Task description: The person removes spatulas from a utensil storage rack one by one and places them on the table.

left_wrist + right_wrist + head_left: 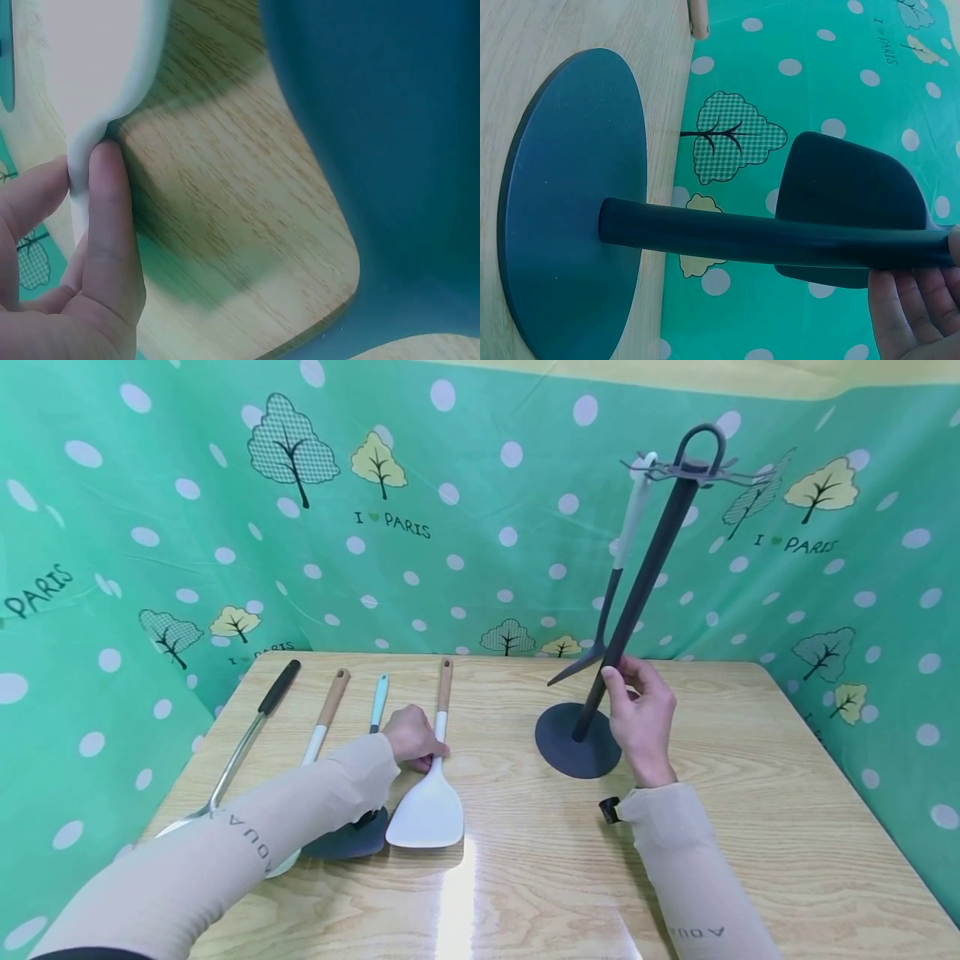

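My left hand (pixel 412 735) pinches the neck of a white spatula (pixel 427 814) with a wooden handle end. In the left wrist view, thumb and fingers sit on either side of the neck, just below the white blade (pixel 105 52). With my right hand (pixel 643 720) I grip the black pole of a utensil stand (pixel 651 568) low down, above its round base (pixel 562 745). From the stand's hook ring hangs a black spatula (pixel 611 597) with a white handle; its dark blade (pixel 847 180) shows behind the pole in the right wrist view.
Left of the white spatula lie a dark turner (pixel 352 837) with a light-blue handle, a wooden-handled utensil (pixel 333 697), and a metal utensil (pixel 243 752) with a black grip. My left sleeve partly covers them. A green patterned cloth (pixel 465 568) hangs behind the wooden table (pixel 517 877).
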{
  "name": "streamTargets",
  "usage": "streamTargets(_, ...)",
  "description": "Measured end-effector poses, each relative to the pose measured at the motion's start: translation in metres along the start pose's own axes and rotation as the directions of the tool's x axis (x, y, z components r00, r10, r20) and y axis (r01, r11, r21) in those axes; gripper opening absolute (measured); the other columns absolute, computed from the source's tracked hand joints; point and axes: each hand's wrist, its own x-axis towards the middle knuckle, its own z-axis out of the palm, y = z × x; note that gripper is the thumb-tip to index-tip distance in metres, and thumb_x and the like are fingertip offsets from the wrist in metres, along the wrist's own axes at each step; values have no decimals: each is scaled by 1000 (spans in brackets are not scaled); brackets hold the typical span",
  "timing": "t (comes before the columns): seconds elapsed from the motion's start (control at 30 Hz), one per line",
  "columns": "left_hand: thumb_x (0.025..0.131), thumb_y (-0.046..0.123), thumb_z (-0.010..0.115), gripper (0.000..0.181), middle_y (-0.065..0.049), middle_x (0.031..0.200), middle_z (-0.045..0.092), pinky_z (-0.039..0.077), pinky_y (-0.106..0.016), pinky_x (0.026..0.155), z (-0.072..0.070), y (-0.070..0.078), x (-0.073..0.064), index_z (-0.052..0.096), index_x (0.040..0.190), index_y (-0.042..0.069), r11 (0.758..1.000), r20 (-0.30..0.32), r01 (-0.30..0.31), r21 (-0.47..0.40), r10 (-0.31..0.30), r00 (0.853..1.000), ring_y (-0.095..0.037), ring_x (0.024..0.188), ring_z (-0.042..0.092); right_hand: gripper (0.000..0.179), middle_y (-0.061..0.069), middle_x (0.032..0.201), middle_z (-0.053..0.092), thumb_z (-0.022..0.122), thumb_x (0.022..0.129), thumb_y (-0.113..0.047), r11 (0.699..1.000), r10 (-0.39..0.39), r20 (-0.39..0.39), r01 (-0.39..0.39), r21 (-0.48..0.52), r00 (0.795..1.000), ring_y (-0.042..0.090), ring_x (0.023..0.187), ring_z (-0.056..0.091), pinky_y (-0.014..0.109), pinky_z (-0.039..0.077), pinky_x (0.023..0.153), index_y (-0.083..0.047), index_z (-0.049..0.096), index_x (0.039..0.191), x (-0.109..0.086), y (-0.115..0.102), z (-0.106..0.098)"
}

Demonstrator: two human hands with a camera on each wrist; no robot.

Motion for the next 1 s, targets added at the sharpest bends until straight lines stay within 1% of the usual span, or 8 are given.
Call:
streamTargets(0.2, 78, 11, 78, 21, -14, 68, 64, 56, -28, 55, -1, 1, -2, 60, 77, -2, 1000, 1, 2, 5, -2, 1000, -18, 53, 65, 19, 17, 97, 66, 62, 93, -7, 1000, -3, -5, 3, -5, 1000, 25, 87, 64, 15, 47, 73, 5, 65, 107, 0, 2, 0)
streamTargets(0.33, 81, 15, 75, 22, -14, 65, 65, 56, -27, 54, -3, 1, -5, 64, 76, -4, 998, 12, -34, 46, 34, 999, -19, 53, 66, 19, 17, 96, 66, 62, 92, -7, 1000, 4, -12, -4, 5, 1000, 22, 85, 63, 15, 47, 71, 5, 65, 106, 0, 3, 0)
streamTargets(0.4, 83, 18, 74, 26, -14, 64, 66, 54, -26, 52, -6, 2, -6, 65, 75, -4, 996, 14, -61, 70, 61, 998, -20, 53, 66, 18, 17, 95, 66, 62, 92, -7, 1000, 8, -12, -8, 7, 1000, 20, 85, 63, 14, 47, 71, 5, 65, 106, 0, 3, -1)
streamTargets(0.53, 86, 26, 71, 34, -12, 58, 63, 44, -23, 44, -10, 7, -8, 60, 65, 1, 989, -2, -122, 85, 122, 992, -21, 51, 63, 19, 17, 95, 65, 62, 93, -7, 1000, 11, -7, -11, 11, 1000, 20, 85, 63, 15, 47, 71, 6, 65, 106, 0, 2, -1)
streamTargets(0.6, 86, 28, 70, 37, -11, 57, 61, 40, -23, 43, -13, 12, -9, 56, 62, 5, 984, -11, -156, 87, 157, 987, -21, 51, 61, 19, 17, 95, 65, 62, 93, -8, 1000, 11, -7, -11, 8, 1000, 20, 84, 63, 15, 47, 71, 6, 65, 106, 0, 2, -1)
streamTargets(0.67, 87, 30, 69, 38, -11, 57, 61, 38, -24, 45, -14, 19, -11, 55, 62, 6, 977, -11, -188, 101, 190, 982, -22, 53, 60, 19, 17, 95, 65, 62, 93, -8, 1000, 11, -5, -11, 6, 1000, 22, 85, 63, 16, 48, 72, 6, 65, 106, 0, 2, -1)
streamTargets(0.8, 89, 33, 67, 35, -9, 60, 62, 41, -26, 49, -15, 32, -18, 62, 69, 5, 961, -5, -247, 122, 250, 968, -22, 55, 60, 20, 17, 96, 66, 62, 93, -9, 1000, 11, 2, -11, -5, 1000, 24, 86, 64, 20, 49, 74, 5, 65, 107, 0, 0, -1)
streamTargets(1.0, 90, 33, 66, 27, -4, 69, 63, 48, -28, 56, -11, 56, -28, 64, 79, 8, 937, -12, -334, 103, 337, 941, -18, 58, 61, 20, 17, 96, 66, 62, 93, -9, 1000, 11, 1, -11, 6, 1000, 23, 87, 64, 22, 50, 74, 5, 65, 107, 1, 0, -1)
